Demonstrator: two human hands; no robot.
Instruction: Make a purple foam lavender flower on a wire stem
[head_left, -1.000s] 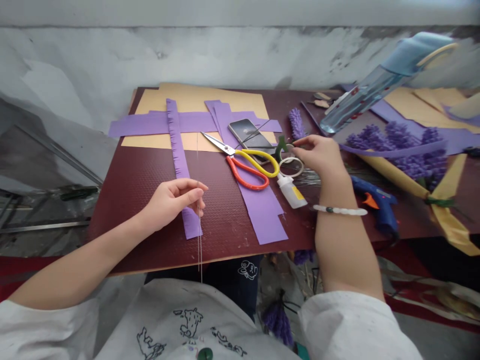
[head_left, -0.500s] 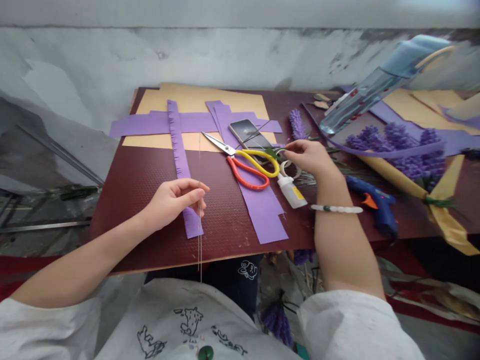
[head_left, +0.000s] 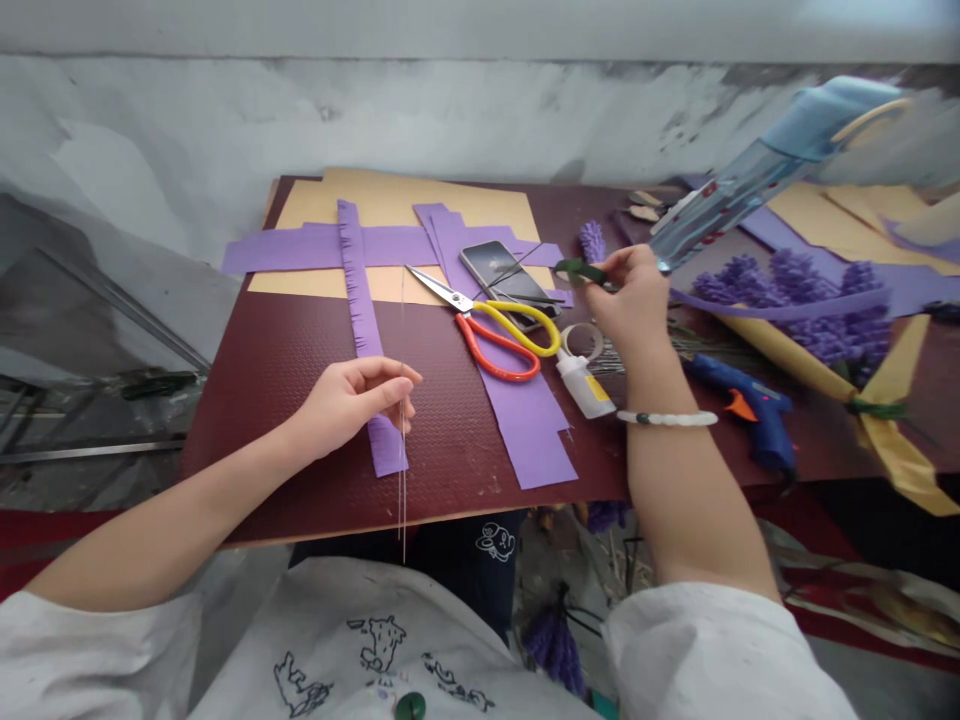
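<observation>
My left hand [head_left: 367, 395] pinches thin wires [head_left: 403, 470] that hang upright over the table's front edge. Beneath that hand lies a purple paper strip [head_left: 360, 300] with a fringe cut along one side. My right hand [head_left: 631, 290] is closed on a roll of dark green tape [head_left: 579, 270], held above the table. Scissors [head_left: 484, 325] with red and yellow handles lie between my hands, on purple paper [head_left: 525, 430] and against a phone [head_left: 499, 270]. Just below my right hand are a white tape roll [head_left: 583, 342] and a small white glue bottle [head_left: 583, 388].
A blue glue gun [head_left: 757, 405] lies right of my right forearm. Behind it are a wrapped bunch of purple flowers [head_left: 806, 300] and a tilted blue water bottle [head_left: 765, 165]. Tan paper sheets [head_left: 442, 195] lie at the back, near the wall [head_left: 300, 110].
My right hand has lifted the green tape roll off the table, up and slightly right, uncovering the white tape roll. My left hand stays nearly still with the wires.
</observation>
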